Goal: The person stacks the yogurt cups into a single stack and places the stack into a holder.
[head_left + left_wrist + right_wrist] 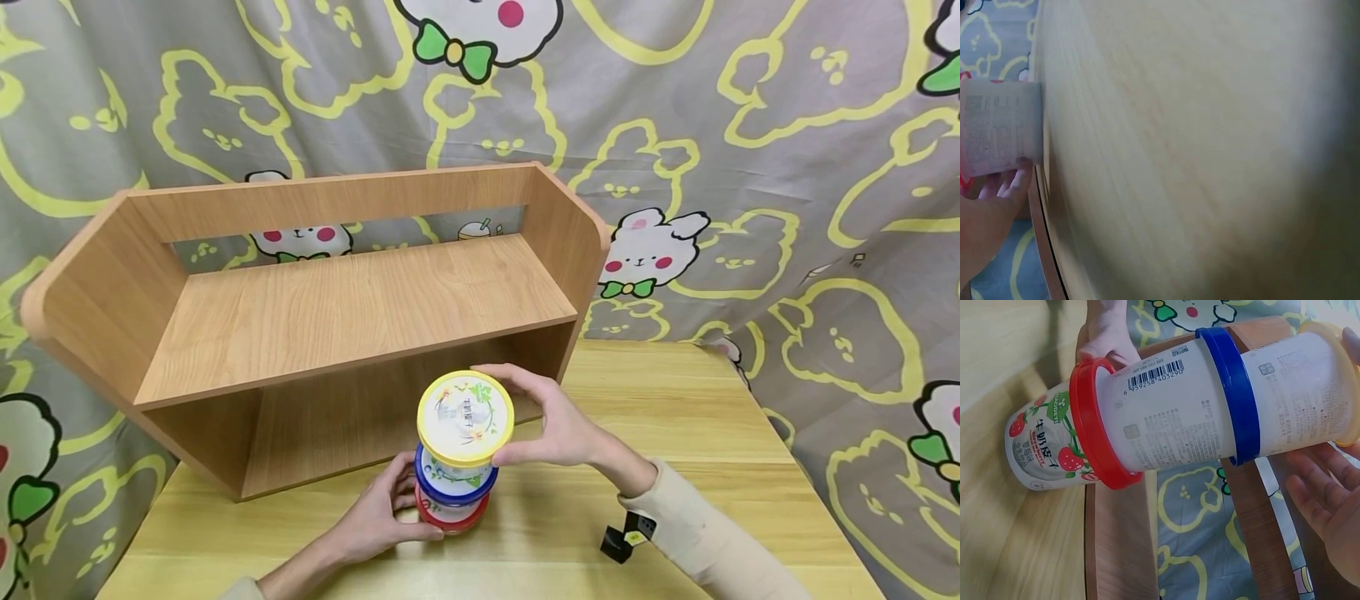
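Three white tubs stand stacked on the table. At the bottom is the red-lidded tub [1047, 440], printed with strawberries; the blue-lidded tub [1169, 415] sits on it, and the yellow-lidded tub [465, 418] is on top. My left hand [378, 515] holds the red-lidded tub low down, thumb in front and fingers at its far left side. In the left wrist view, fingertips touch that tub near its base. My right hand [555, 423] holds the yellow lid's rim between thumb and index finger. Its other fingers [1310, 487] hang loosely beside the tub.
A wooden two-level shelf [360, 312] stands directly behind the stack, its lower compartment facing me. The pale wooden table [675, 400] extends to the right. A small black device [628, 535] is at the right sleeve. A patterned curtain [787, 167] hangs behind.
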Demonstrator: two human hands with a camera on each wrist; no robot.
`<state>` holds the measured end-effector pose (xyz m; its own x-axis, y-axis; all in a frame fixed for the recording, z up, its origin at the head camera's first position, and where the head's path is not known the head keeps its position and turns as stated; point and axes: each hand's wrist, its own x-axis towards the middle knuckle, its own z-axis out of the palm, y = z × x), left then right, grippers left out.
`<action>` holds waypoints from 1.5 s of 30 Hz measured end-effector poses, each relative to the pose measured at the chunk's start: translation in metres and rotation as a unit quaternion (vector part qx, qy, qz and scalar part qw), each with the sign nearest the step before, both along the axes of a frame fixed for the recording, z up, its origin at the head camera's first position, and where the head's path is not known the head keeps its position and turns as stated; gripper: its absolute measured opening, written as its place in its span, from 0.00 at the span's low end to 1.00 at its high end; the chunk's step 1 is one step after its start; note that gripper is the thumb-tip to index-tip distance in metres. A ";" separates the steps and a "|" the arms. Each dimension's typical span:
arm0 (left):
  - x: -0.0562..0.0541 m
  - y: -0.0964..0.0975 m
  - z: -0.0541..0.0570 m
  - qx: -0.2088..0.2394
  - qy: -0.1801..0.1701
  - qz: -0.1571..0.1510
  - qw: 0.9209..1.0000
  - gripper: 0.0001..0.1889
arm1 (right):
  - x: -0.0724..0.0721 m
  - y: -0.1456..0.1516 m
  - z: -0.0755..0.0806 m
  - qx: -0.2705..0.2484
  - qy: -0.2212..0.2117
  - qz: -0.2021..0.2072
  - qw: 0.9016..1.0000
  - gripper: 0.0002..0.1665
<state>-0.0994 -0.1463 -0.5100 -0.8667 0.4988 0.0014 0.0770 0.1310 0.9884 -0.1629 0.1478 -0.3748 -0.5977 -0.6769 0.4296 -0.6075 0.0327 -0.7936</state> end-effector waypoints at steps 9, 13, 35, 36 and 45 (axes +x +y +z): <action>0.000 0.000 0.001 0.000 -0.003 -0.001 1.000 0.47 | 0.001 0.000 0.000 0.008 0.003 -0.006 1.000 0.54; 0.001 0.000 0.001 0.001 -0.004 0.000 1.000 0.47 | 0.001 0.001 0.001 0.010 0.006 -0.009 1.000 0.54; 0.001 0.000 0.000 0.001 -0.006 0.000 1.000 0.47 | 0.004 -0.001 -0.002 0.011 -0.010 -0.001 1.000 0.53; 0.001 0.000 0.000 0.002 -0.006 0.001 1.000 0.47 | 0.004 -0.001 -0.002 0.011 -0.010 -0.002 1.000 0.53; 0.001 0.001 0.001 0.002 -0.006 0.000 1.000 0.46 | 0.005 0.000 -0.002 0.006 -0.023 0.010 1.000 0.53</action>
